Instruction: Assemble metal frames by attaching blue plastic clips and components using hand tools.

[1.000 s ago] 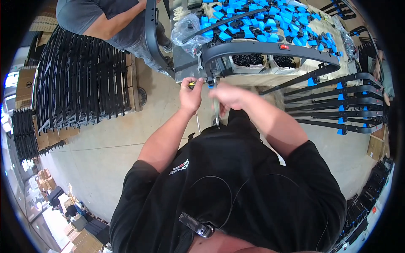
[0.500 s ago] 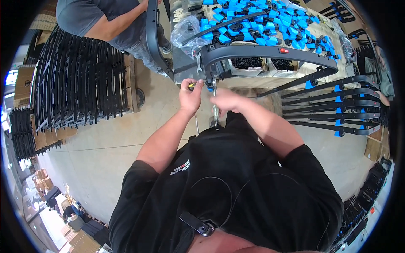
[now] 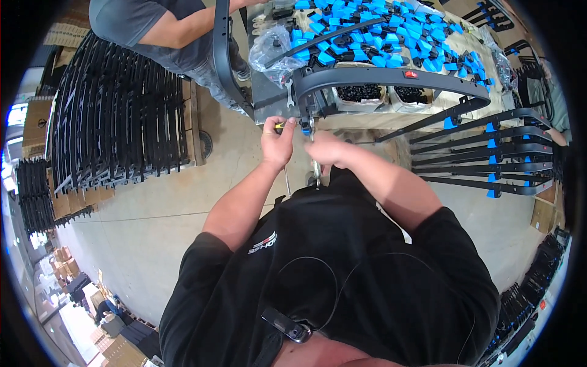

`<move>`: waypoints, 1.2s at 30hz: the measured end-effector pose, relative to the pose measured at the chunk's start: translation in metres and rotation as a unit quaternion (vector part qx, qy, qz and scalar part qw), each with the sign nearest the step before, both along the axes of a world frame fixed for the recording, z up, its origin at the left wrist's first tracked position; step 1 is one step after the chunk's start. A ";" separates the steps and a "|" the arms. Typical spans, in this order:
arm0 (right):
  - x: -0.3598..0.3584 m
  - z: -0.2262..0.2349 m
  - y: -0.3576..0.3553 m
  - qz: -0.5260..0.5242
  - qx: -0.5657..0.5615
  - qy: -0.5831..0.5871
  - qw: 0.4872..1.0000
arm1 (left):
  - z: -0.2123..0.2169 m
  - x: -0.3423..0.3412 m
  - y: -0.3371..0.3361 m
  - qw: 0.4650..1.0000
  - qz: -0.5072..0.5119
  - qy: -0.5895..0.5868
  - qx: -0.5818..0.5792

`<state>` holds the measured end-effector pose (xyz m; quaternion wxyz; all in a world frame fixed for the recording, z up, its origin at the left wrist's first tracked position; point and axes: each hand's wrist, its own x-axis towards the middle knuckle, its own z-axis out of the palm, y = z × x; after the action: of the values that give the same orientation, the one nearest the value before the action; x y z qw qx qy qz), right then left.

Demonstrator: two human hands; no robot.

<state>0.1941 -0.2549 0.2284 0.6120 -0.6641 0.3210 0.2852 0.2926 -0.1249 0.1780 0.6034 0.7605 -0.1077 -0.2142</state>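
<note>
My left hand (image 3: 278, 145) is closed around a screwdriver (image 3: 279, 128) with a yellow-and-black handle; its thin shaft points back toward my body. Just right of it, my right hand (image 3: 328, 150) is curled, its fingers turned away from view, beside a long shiny metal tool (image 3: 316, 168) whose kind I cannot make out. Whether the fingers grip that tool is hidden. Above both hands, one end of a curved black frame (image 3: 379, 76) with a red label rests at the bench edge. A small blue part (image 3: 306, 130) sits at its lower end.
Many blue-and-black parts (image 3: 391, 40) cover the bench, with bins of small black pieces (image 3: 359, 93) in front. A wrench (image 3: 290, 93) lies near the bench corner. Black frames with blue pieces (image 3: 483, 150) stand at right; stacked frames (image 3: 122, 110) fill the left. A co-worker (image 3: 165, 30) stands at upper left.
The co-worker has shifted slightly right, with an arm now reaching toward the bench. My left hand keeps its hold on the screwdriver. My right hand stays near the metal tool with little movement.
</note>
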 end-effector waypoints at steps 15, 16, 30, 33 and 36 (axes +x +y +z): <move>-0.013 0.006 0.006 -0.079 0.099 -0.015 0.992 | -0.004 0.000 0.007 0.998 -0.009 -0.064 0.014; -0.011 -0.008 0.004 -0.030 0.000 -0.044 0.999 | 0.001 -0.002 0.002 0.999 -0.012 -0.049 0.020; -0.013 -0.026 0.012 0.025 -0.272 -0.061 0.960 | 0.003 -0.003 0.000 0.986 0.001 -0.165 0.012; -0.015 -0.026 0.018 0.015 -0.242 -0.063 0.968 | 0.021 -0.007 -0.002 0.995 -0.001 -0.097 0.011; -0.012 0.018 0.012 -0.017 -0.065 0.013 0.998 | 0.020 -0.004 0.006 1.000 -0.003 -0.024 0.013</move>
<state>0.1825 -0.2425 0.2460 0.5680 -0.6930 0.3585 0.2619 0.2884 -0.1186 0.1979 0.5898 0.7730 -0.1215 -0.1996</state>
